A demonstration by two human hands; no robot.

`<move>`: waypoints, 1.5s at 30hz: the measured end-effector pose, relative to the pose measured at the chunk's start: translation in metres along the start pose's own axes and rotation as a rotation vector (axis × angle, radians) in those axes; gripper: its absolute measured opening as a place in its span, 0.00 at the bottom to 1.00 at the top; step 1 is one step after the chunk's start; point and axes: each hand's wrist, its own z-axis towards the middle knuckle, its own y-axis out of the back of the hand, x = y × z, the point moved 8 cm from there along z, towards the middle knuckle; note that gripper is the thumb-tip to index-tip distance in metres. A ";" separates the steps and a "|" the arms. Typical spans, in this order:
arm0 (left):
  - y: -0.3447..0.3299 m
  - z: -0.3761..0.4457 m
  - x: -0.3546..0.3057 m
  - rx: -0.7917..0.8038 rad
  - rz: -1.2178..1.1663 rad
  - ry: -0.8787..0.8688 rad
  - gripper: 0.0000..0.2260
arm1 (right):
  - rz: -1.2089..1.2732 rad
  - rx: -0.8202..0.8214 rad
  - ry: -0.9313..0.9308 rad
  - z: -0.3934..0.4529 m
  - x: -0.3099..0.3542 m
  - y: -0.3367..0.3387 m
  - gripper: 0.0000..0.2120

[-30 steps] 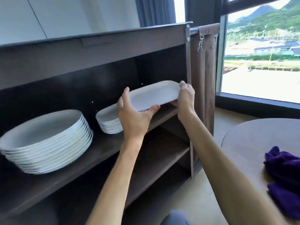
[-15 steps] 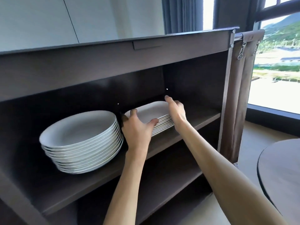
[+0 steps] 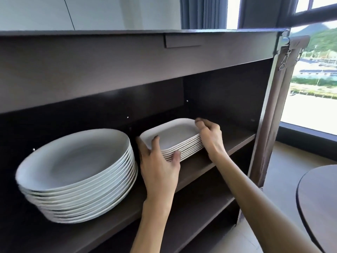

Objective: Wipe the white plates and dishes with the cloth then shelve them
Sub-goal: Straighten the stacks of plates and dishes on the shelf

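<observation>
Dark shelf (image 3: pixel 235 141), right end: left hand (image 3: pixel 160 168) and right hand (image 3: pixel 209 136) gripping rectangular dish stack (image 3: pixel 173 137), apparently squaring it. Best nudged gently, edges flush, clear of round plates (image 3: pixel 78 170).

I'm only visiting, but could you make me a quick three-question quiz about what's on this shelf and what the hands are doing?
1. True or false: the stack of round plates sits to the left of the stack of rectangular dishes.
2. Which stack do both hands touch? A) round plates B) rectangular dishes C) neither
3. Fill in: both stacks rest on the same dark ____.

Key: 1 true. 2 B: the left hand is at the stack's near left corner and the right hand at its right end. 3 shelf.
</observation>
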 end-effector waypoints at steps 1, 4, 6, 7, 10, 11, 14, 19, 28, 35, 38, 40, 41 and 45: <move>0.000 0.000 -0.001 0.002 0.008 0.002 0.33 | 0.003 0.016 0.010 0.001 -0.001 0.000 0.19; -0.007 0.000 -0.002 0.028 0.058 0.017 0.37 | 0.021 0.058 -0.010 0.006 -0.012 0.000 0.25; -0.008 0.002 0.002 0.037 0.059 0.037 0.41 | 0.049 0.064 -0.063 0.008 -0.017 -0.001 0.27; -0.010 0.002 0.005 0.048 0.051 0.051 0.43 | 0.054 0.072 -0.086 0.009 -0.019 -0.001 0.27; -0.012 0.002 0.010 0.080 0.047 0.089 0.46 | 0.031 0.124 -0.109 0.010 -0.021 -0.006 0.26; -0.013 0.003 0.011 0.090 0.047 0.097 0.47 | 0.020 0.135 -0.110 0.009 -0.021 -0.007 0.26; -0.017 0.005 0.015 0.120 0.049 0.131 0.48 | 0.010 0.155 -0.113 0.008 -0.021 -0.008 0.25; -0.017 0.006 0.020 0.122 0.031 0.133 0.49 | 0.010 0.153 -0.117 0.011 -0.025 -0.009 0.21; -0.021 0.008 0.026 0.082 -0.011 0.125 0.50 | 0.006 0.155 -0.144 0.025 -0.022 -0.023 0.19; -0.017 0.010 0.030 0.016 0.010 0.192 0.50 | 0.061 0.245 -0.102 0.022 -0.016 -0.049 0.23; -0.015 0.010 0.030 -0.020 0.040 0.208 0.50 | 0.040 0.305 -0.090 0.021 -0.015 -0.050 0.24; -0.014 0.010 0.028 -0.040 0.087 0.210 0.47 | 0.011 0.326 -0.069 0.019 -0.013 -0.050 0.25; -0.014 0.012 0.026 -0.045 0.113 0.203 0.45 | -0.008 0.320 -0.060 0.018 -0.011 -0.050 0.27; -0.016 0.008 0.021 -0.051 0.202 0.183 0.39 | -0.062 0.248 0.021 0.009 0.003 -0.039 0.28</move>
